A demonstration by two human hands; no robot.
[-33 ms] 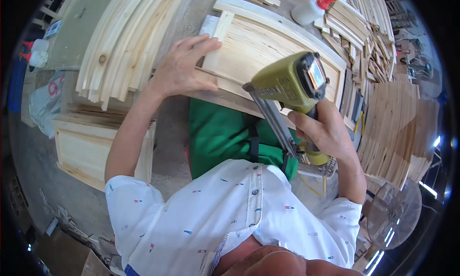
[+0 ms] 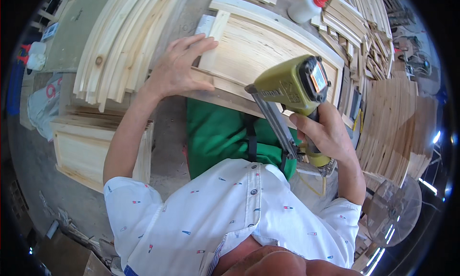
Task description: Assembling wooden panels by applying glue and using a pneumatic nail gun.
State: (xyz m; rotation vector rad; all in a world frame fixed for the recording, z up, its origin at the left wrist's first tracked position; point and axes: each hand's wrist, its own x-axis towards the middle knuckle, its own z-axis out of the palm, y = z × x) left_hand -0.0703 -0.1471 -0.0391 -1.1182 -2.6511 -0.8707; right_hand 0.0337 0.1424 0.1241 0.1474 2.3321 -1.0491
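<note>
A pale wooden framed panel [image 2: 258,41] lies across the bench in front of me. My left hand [image 2: 179,67] rests at its left end, fingers spread over the end rail [image 2: 214,38] and thumb along the near rail [image 2: 230,86]. In my right hand [image 2: 326,132] is an olive-green nail gun [image 2: 287,84], with fingers wrapped round its handle. Its nose [image 2: 250,88] points left, over the panel's near side; whether it touches the wood I cannot tell. The long nail magazine [image 2: 273,117] slants down toward my lap.
Long wooden strips [image 2: 120,41] are stacked at left, above a stack of finished panels [image 2: 91,149]. A white glue bottle [image 2: 303,10] with a red cap stands beyond the panel. Wood offcuts [image 2: 352,31] and stacked boards [image 2: 388,127] lie right, near a fan [image 2: 393,211]. A yellow hose [image 2: 322,187] hangs below the gun.
The whole view has shifted slightly. Both hands keep nearly the same pose, and the nail gun sits a touch farther right relative to the panel.
</note>
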